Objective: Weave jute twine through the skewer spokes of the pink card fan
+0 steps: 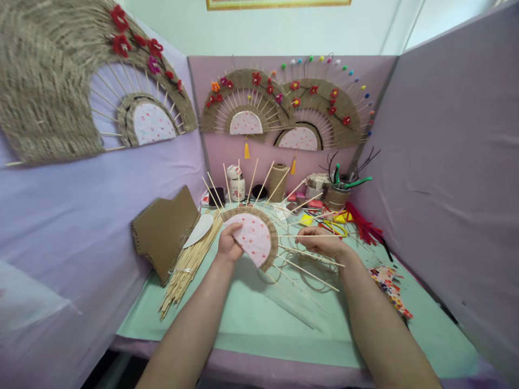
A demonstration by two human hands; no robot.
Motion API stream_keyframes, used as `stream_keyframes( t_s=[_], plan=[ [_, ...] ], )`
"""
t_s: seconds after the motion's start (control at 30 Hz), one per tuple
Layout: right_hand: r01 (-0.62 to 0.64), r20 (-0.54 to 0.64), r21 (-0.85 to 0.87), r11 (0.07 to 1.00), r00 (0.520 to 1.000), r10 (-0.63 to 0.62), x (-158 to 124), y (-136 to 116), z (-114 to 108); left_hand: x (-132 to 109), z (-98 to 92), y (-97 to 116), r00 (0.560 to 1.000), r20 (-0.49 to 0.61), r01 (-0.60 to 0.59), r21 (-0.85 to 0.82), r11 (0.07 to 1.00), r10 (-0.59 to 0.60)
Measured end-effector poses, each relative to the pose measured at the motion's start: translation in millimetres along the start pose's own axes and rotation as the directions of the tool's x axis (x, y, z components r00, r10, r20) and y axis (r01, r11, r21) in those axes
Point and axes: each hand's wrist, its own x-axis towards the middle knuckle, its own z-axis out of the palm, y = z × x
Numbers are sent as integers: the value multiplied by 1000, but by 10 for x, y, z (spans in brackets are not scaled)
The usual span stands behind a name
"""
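Note:
My left hand (230,243) grips a half-made fan by its half-round white panel with pink spots (253,237), thumb on the front. A woven twine band (272,229) edges the panel's curve, and thin wooden sticks (279,183) radiate outward from it. Among the sticks on the fan's right side is my right hand (320,241), its fingers pinched together, seemingly on the twine; the pinch itself is small and partly hidden. Loose loops of twine (314,281) lie on the table beneath that hand.
A bundle of sticks (190,265) and brown cardboard (164,232) lie left. Behind stand a twine spool (278,182) and a pot with green-handled pliers (338,194). Yellow-handled scissors (338,229), red pipe cleaners (365,224) and flowered fabric (389,289) lie right. Finished fans (247,75) hang on the panels.

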Motion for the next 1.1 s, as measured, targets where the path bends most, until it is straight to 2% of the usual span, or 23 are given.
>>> stream_keyframes(
  t_s=[0.1,0.23,0.4,0.53,0.6,0.67,0.73,0.8,0.87,0.93,1.0,1.03,1.1],
  plan=[
    [4,52,-2,1000,999,-4,-17,-10,33,-9,-2,17,999,39,-21,-12,1000,21],
    [26,52,53,998,998,-29,-4,31,-8,-37,20,24,993,96,-69,19,997,67],
    [47,47,97,994,998,-52,22,71,-45,-49,33,19,995,56,-87,67,994,84],
    [10,57,47,999,998,-13,35,90,-61,-44,10,29,996,52,-70,54,996,68],
    [1,12,18,1000,1000,-1,60,120,-93,-43,-1,44,996,39,-79,25,997,78],
    [27,-108,-17,999,994,-29,108,167,-148,-46,-5,60,994,20,-110,-6,994,111],
    [69,-306,-91,993,947,-94,171,215,-218,-50,-2,71,989,23,-146,-25,989,147],
    [93,-496,-215,972,847,-191,232,244,-282,-55,4,69,987,39,-157,-19,987,158],
    [114,-589,-343,932,747,-308,276,240,-311,-62,15,50,992,55,-117,15,993,116],
    [182,-594,-418,890,686,-419,296,206,-278,-74,30,15,993,91,-74,47,996,69],
    [289,-563,-396,872,674,-479,301,153,-172,-88,50,-27,985,167,-54,54,997,44],
    [350,-539,-344,871,687,-488,300,124,-95,-96,60,-48,978,205,-48,50,998,37],
    [456,-453,-179,872,749,-484,293,69,89,-107,76,-82,971,238,-19,55,998,5]
  ],
)
